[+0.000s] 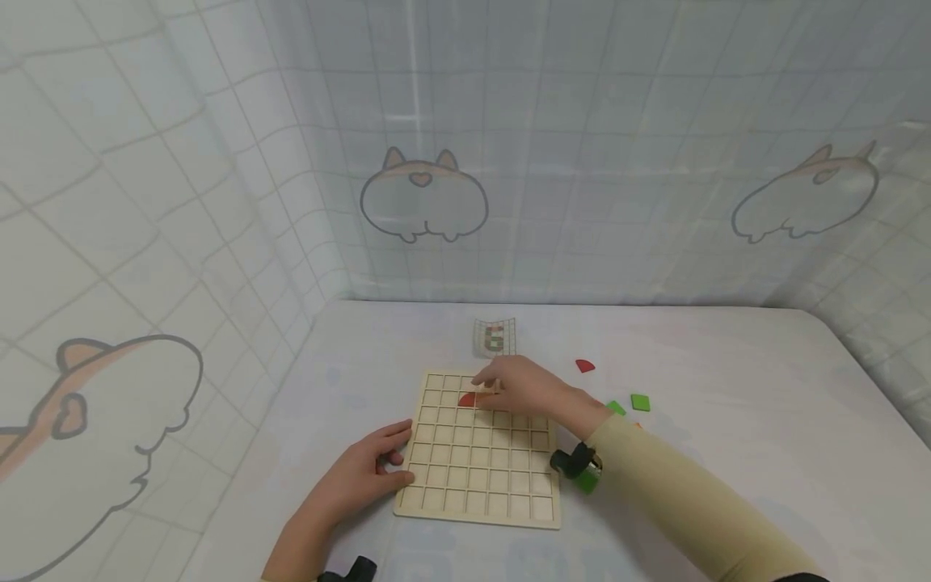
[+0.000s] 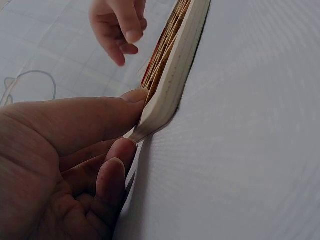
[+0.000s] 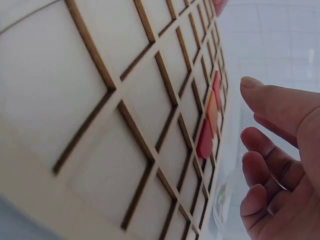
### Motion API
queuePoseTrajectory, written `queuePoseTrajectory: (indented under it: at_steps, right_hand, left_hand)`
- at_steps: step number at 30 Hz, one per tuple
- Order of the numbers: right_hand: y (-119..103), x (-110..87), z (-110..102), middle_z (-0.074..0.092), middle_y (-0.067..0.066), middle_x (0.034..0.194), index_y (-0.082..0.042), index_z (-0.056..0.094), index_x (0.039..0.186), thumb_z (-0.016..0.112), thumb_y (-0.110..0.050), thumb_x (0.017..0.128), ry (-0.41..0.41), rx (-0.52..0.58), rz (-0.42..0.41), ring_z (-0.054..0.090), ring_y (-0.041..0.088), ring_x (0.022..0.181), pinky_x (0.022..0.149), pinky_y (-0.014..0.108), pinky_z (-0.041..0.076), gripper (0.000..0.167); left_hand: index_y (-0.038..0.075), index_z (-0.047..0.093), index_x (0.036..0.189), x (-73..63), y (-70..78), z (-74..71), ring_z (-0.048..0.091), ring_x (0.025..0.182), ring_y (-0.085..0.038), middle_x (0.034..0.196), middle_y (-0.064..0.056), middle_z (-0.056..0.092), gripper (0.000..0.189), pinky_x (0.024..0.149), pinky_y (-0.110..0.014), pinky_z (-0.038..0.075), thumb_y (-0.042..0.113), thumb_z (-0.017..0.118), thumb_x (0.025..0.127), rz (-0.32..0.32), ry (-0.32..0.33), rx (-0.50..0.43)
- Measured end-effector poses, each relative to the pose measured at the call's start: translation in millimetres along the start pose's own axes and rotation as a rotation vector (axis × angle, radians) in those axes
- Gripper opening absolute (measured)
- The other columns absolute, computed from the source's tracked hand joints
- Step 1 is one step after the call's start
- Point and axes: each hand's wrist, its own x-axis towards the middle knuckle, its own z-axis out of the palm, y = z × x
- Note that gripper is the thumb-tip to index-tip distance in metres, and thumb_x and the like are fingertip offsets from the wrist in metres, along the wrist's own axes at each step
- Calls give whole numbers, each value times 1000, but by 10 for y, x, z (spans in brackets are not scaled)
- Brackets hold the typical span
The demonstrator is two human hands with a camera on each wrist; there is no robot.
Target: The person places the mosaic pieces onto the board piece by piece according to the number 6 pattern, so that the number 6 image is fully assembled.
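A pale wooden grid board lies on the white table. At its left edge the left hand grips it; in the left wrist view the thumb sits on the rim and curled fingers touch the side below. Over the far part of the board hovers the right hand, its fingers loosely bent and holding nothing. A red piece lies in a cell beside its fingertips. The right wrist view shows red piece, orange piece and another red piece in neighbouring cells, apart from the hand.
Behind the board is a small transparent sheet with a coloured grid pattern. To the right lie a red quarter-round piece, a green square and other green and orange pieces, partly covered by the right arm. Tiled-print curtains enclose the table.
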Motion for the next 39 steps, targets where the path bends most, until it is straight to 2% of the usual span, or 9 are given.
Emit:
queuePoseTrajectory:
  at_steps: [6,11,20,30,35,39]
  right_hand:
    - [71,-176,-120,68,-2,110,-14,70,125,77,-29,87,58,70,49,61,15,99,83,36,49,41]
    - [151,-297,-210,67,-2,106,-16,69,126,78,-28,87,100,53,82,60,15,92,78,35,49,42]
    - [394,-681,-321,66,-2,116,-14,69,126,76,-29,88,181,48,99,56,14,92,70,32,48,42]
    - [743,-1237,-370,66,2,119,-14,69,124,78,-27,87,270,47,205,56,16,91,70,32,49,40]
    - [865,-1451,-392,66,3,115,-15,68,127,77,-27,88,295,73,317,56,20,91,64,32,50,42]
    - [943,-1595,-430,65,5,116,-13,68,127,76,-28,88,327,78,354,57,21,90,64,33,49,42]
  left_hand:
    - [7,56,141,8,4,-4,55,91,-11,145,9,49,72,70,-23,48,25,86,78,-4,0,12]
    - [7,56,141,20,10,-18,55,90,-10,144,8,50,72,70,-24,48,24,86,77,-9,4,16]
    - [7,57,140,28,12,-11,55,91,-12,144,7,49,72,70,-24,48,23,86,77,-17,0,2]
    - [7,56,141,28,25,-21,55,91,-12,145,8,49,72,70,-24,48,24,86,77,-23,-9,4]
    - [7,56,141,29,13,-21,55,91,-11,145,9,49,72,71,-24,48,23,86,78,-13,-8,5]
    - [8,56,141,36,-8,-12,55,92,-11,145,9,48,72,71,-24,48,24,86,78,-8,-7,2]
